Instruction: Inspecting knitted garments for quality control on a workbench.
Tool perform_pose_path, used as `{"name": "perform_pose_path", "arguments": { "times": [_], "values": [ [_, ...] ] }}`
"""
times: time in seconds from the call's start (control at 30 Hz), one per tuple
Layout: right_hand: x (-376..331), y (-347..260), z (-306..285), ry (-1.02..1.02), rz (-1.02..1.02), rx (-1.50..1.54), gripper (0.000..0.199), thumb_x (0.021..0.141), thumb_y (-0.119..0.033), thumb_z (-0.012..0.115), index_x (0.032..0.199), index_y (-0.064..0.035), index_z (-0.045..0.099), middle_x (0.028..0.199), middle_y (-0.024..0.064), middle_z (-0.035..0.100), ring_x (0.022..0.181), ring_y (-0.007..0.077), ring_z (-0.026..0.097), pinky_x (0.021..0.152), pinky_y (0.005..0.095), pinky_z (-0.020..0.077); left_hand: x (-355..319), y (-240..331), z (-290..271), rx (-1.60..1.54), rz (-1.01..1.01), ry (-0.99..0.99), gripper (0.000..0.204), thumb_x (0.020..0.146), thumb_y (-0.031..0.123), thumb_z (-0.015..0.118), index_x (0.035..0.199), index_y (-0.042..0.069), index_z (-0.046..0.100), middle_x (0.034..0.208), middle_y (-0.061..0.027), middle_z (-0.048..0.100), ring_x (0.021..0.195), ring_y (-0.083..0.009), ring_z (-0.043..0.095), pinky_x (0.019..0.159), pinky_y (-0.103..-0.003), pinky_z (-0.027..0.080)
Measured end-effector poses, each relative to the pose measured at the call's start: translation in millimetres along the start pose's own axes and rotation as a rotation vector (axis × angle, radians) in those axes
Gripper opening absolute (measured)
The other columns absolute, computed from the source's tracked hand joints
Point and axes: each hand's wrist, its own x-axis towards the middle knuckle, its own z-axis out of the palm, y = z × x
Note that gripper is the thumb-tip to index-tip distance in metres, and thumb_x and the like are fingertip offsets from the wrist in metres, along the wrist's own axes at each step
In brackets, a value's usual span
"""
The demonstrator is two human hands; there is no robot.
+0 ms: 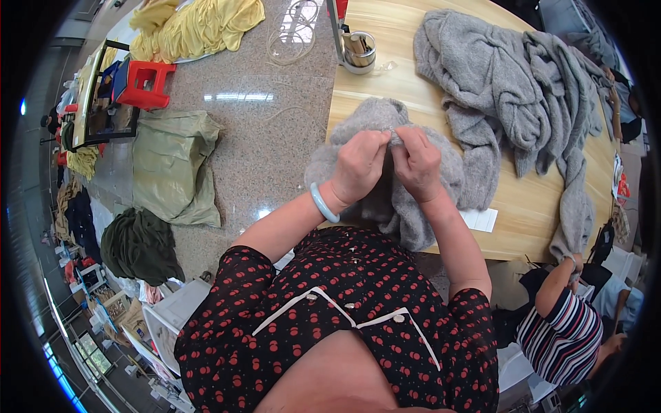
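A fuzzy grey knit garment, probably a sweater, lies bunched over the near left edge of the wooden table in front of me. My left hand pinches its knit from the left, with a pale blue bangle on that wrist. Close beside it, my right hand pinches the same fabric between thumb and fingers. The two hands nearly meet at the fingertips, drawing a small bit of knit up between them. Whether anything tiny is in the fingertips is too small to tell.
More grey knit garments are heaped on the wooden table. A metal cup of tools stands at its far edge; white paper lies right. A striped-shirted person works at right. A red stool and green sack are left.
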Motion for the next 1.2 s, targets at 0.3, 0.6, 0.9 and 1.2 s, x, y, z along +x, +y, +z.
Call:
{"name": "perform_pose_path", "arguments": {
  "times": [0.3, 0.6, 0.9, 1.2],
  "values": [
    [2.1, -3.2, -14.3, -0.075, 0.014, 0.058, 0.028, 0.063, 0.005, 0.057, 0.089, -0.0029, 0.055, 0.074, 0.0113, 0.055, 0.059, 0.0267, 0.055, 0.052, 0.0330, 0.0446, 4.2, 3.0, -18.7, -0.242, -0.392, -0.179, 0.012, 0.078, -0.002, 0.056, 0.090, 0.000, 0.056, 0.079, -0.0063, 0.059, 0.069, -0.0082, 0.055, 0.060, -0.021, 0.045],
    [8.4, -8.2, -22.6, -0.138, 0.064, 0.087, 0.030, 0.062, 0.010, 0.052, 0.090, 0.0000, 0.056, 0.078, 0.0129, 0.057, 0.067, 0.0277, 0.056, 0.060, 0.0314, 0.0459, 13.6, -6.5, -22.5, -0.259, -0.178, -0.214, 0.016, 0.073, -0.006, 0.057, 0.088, -0.001, 0.057, 0.082, -0.0090, 0.060, 0.074, -0.0147, 0.058, 0.064, -0.025, 0.047],
    [10.3, -5.5, -16.0, -0.110, -0.057, -0.018, 0.028, 0.063, 0.009, 0.052, 0.089, 0.0003, 0.055, 0.077, 0.0140, 0.055, 0.063, 0.0287, 0.055, 0.054, 0.0328, 0.0449, 23.5, -6.4, -25.6, -0.040, 0.127, -0.198, 0.016, 0.069, -0.006, 0.060, 0.083, 0.000, 0.057, 0.081, -0.0139, 0.060, 0.073, -0.0276, 0.060, 0.063, -0.031, 0.048],
    [0.6, 3.8, 9.0, 0.061, 0.014, -0.022, 0.023, 0.064, 0.004, 0.056, 0.086, -0.0033, 0.054, 0.067, 0.0105, 0.050, 0.054, 0.0272, 0.050, 0.048, 0.0341, 0.0417, 9.2, -3.1, 1.2, 0.054, 0.000, 0.057, 0.013, 0.071, -0.004, 0.060, 0.083, 0.001, 0.057, 0.079, -0.0150, 0.060, 0.069, -0.0259, 0.061, 0.062, -0.031, 0.048]
  ]
}}
